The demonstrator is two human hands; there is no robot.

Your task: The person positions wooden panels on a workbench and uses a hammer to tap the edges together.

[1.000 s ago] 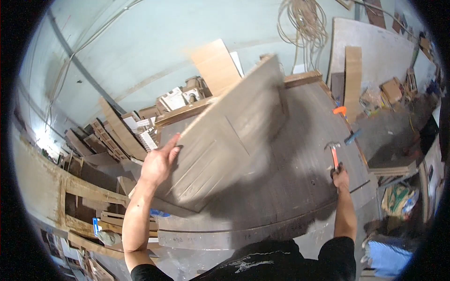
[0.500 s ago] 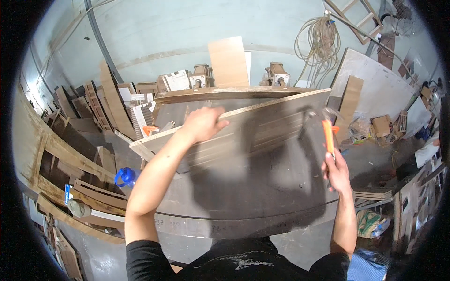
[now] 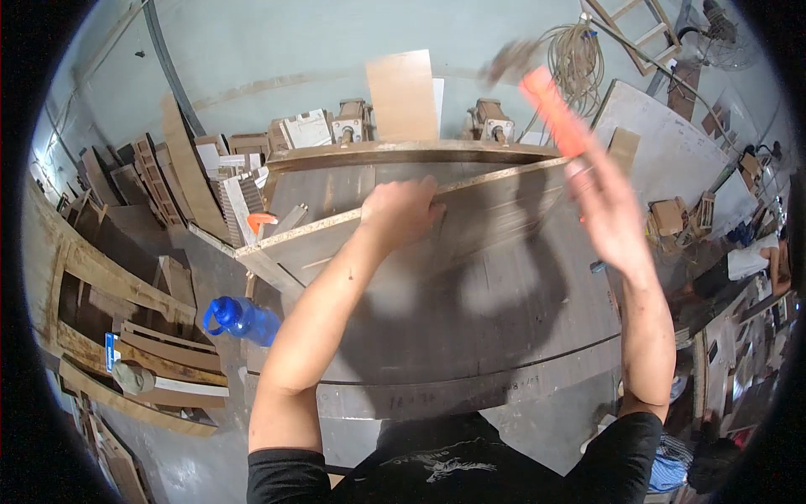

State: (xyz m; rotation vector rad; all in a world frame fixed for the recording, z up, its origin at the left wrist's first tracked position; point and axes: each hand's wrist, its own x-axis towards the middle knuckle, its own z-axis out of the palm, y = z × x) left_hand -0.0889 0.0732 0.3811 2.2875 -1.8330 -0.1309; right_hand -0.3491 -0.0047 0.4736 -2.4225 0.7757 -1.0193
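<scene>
A grey-faced chipboard panel (image 3: 495, 228) stands on its long edge across the dark worktable (image 3: 504, 315), with its raw speckled edge facing up. My left hand (image 3: 401, 212) is closed over that upper edge, near its middle. My right hand (image 3: 609, 206) is raised beyond the panel's right end, its fingers round the orange handle of a hammer (image 3: 552, 107). The hammer is lifted above the panel, and its head is smeared by motion. A small orange object (image 3: 262, 220) lies behind the panel's left end.
A blue water bottle (image 3: 245, 321) stands left of my left forearm. Two motor-like units (image 3: 491, 122) sit along the table's far side. Boards (image 3: 189, 160) lean at the left, and coiled hose (image 3: 579, 71) hangs on the wall. Someone in a white top (image 3: 751, 259) is at the far right.
My right hand has swung the hammer up and away from me. My left hand has slid right along the panel's upper edge. The whole view has shifted slightly.
</scene>
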